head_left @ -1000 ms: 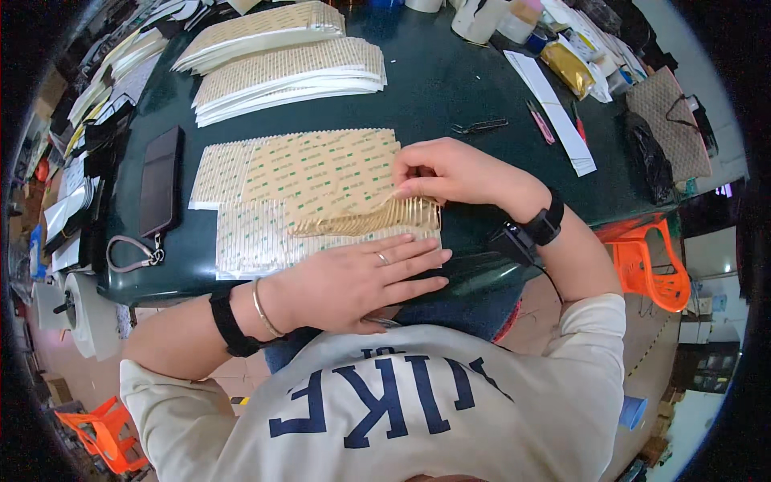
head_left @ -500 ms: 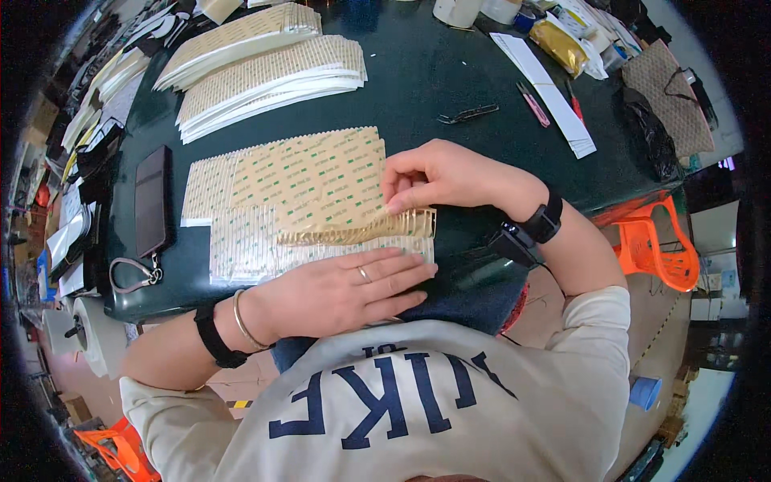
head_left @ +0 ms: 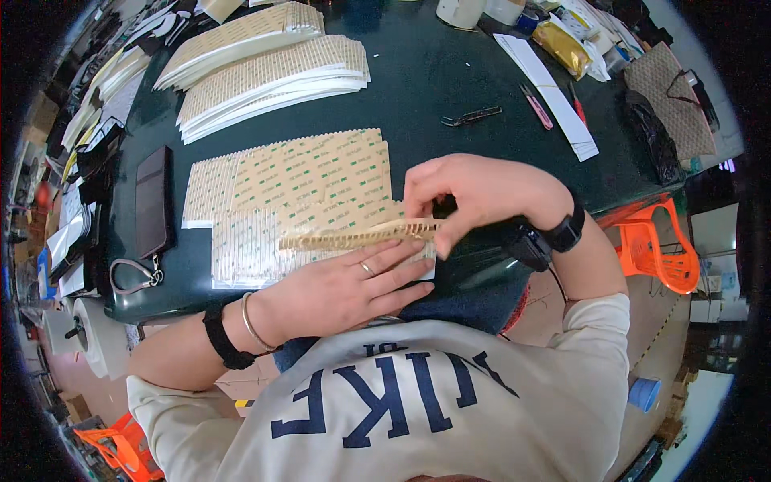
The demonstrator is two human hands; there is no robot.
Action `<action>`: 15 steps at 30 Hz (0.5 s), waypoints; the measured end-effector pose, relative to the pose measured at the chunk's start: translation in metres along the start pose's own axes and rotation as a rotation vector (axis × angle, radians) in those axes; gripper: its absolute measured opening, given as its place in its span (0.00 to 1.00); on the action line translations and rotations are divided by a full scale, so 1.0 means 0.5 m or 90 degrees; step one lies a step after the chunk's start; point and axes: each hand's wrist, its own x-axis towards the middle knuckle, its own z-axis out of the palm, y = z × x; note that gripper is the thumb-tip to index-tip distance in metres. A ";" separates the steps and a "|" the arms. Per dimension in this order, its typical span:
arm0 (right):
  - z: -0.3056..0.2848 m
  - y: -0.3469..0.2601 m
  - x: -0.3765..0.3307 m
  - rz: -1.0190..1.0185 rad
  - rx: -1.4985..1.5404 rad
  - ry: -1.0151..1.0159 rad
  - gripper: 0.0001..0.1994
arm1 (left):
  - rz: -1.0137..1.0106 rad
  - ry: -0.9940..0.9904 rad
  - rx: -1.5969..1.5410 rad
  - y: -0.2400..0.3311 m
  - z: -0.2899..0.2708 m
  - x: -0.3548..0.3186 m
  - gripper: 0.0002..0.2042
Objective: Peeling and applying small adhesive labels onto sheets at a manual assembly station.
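A sheet of clear adhesive strips [head_left: 241, 261] lies near the table's front edge, its brown backing paper [head_left: 333, 213] printed with green marks. Along it a ladder-like band of backing [head_left: 345, 238] is lifted and curled. My left hand [head_left: 353, 281] rests flat on the sheet's near part, fingers stretched toward the right. With thumb and fingers, my right hand [head_left: 462, 201] pinches the right end of the band. The exact fingertip contact is partly hidden. Another patterned sheet [head_left: 209, 189] sits under and left of the backing paper.
Behind are two stacks of brown-faced white sheets [head_left: 273, 88]. A phone [head_left: 152, 201] with a wrist strap lies at left. Tweezers [head_left: 472, 117], pink-handled scissors [head_left: 536, 108] and long white strips [head_left: 554, 100] lie at far right. An orange chair [head_left: 662, 245] stands beyond the right edge.
My right hand has moved right and nearer, now gripping the band's right end. The band has folded up more narrowly. My left hand has shifted slightly right.
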 end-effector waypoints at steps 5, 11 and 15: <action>0.061 -0.002 -0.013 -0.030 -0.202 0.128 0.15 | -0.011 0.005 -0.015 -0.001 0.002 -0.003 0.33; 0.055 0.019 0.005 0.057 -0.118 0.253 0.12 | -0.025 -0.020 -0.092 0.000 -0.007 0.005 0.37; -0.006 0.026 0.023 0.223 0.117 0.189 0.10 | -0.043 -0.050 -0.128 -0.002 -0.022 0.007 0.41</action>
